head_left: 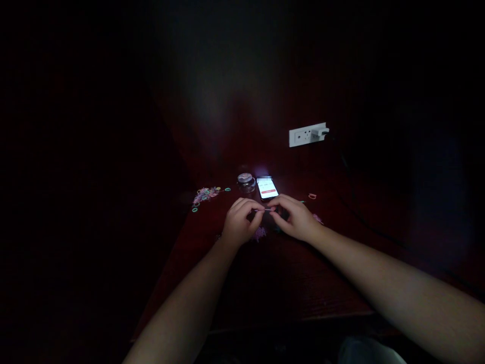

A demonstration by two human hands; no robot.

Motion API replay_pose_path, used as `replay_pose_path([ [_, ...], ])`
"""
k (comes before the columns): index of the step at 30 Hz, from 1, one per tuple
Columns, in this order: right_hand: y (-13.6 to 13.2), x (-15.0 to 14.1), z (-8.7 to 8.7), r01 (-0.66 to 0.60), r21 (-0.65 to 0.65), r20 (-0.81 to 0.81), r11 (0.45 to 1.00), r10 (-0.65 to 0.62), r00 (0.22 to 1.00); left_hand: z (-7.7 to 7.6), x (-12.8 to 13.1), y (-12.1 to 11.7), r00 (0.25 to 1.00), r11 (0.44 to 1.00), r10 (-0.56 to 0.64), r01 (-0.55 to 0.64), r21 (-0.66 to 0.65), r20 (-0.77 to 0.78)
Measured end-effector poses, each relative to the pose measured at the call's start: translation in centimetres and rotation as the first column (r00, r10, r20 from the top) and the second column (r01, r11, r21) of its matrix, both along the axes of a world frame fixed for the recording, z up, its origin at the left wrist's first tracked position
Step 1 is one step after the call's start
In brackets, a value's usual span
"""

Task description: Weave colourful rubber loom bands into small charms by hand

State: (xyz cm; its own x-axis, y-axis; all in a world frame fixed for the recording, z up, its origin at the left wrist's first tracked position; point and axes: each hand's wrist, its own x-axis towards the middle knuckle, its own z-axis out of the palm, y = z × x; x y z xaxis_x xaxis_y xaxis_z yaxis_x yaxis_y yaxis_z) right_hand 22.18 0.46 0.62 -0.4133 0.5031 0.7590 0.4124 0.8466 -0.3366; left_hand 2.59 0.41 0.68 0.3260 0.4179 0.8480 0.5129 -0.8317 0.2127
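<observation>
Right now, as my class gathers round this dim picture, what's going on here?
A person's bare left hand and right hand pinch a thin, pale purplish strip between them, above a dark red table. It is too small to identify. Beyond the hands lie a lit, rectangular phone and a round, see-through container. A loose heap of small multicoloured bands lies to the left.

The surface is dark red, the heap of loops mixes pink, lilac, green and yellow, and the nearer cluster is purple. The strand between the fingers is pale purple. The phone screen is white with a red bar, the lid pale with pinkish markings, the socket plate white.
</observation>
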Motion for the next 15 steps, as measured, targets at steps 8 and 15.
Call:
replay_pose_path([
  [8, 0.15, -0.06, -0.12, -0.042, -0.040, -0.036, 0.998, 0.041, 0.999, -0.08, 0.03, -0.13, 1.000, 1.000, 0.009, -0.010, -0.015, -0.025],
  [15, 0.26, 0.07, -0.28, -0.040, -0.083, -0.076, 0.996, 0.034, 0.997, -0.19, -0.12, -0.19, 0.999, 0.999, 0.036, -0.037, -0.036, -0.022],
])
